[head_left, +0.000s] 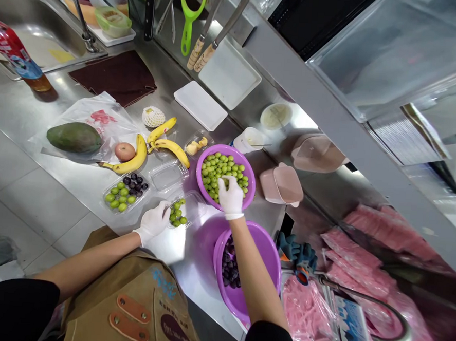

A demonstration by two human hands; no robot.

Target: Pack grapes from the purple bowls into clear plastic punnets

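My right hand (231, 195), in a white glove, is inside a purple colander-like bowl (253, 185); its fingers are curled closed on green grapes (220, 171) near the bowl's front side. My left hand (154, 221), gloved too, grips the left edge of a clear plastic box (195, 205) with several green grapes (178, 214) in it. An empty clear box (168, 176) lies just behind. Left of it stands a filled box with green grapes (120, 197) and dark grapes (135, 184) side by side. Under my right forearm, another purple bowl (267, 245) holds dark grapes (230, 266).
Bananas (138, 157), a round reddish fruit (124, 152) and a green mango-like fruit (74, 137) on a plastic bag lie at the left. A bottle (16, 54) stands by the sink (40, 15). Pink containers (281, 184) and gloves (296, 252) are right; a metal shelf (295, 82) overhangs.
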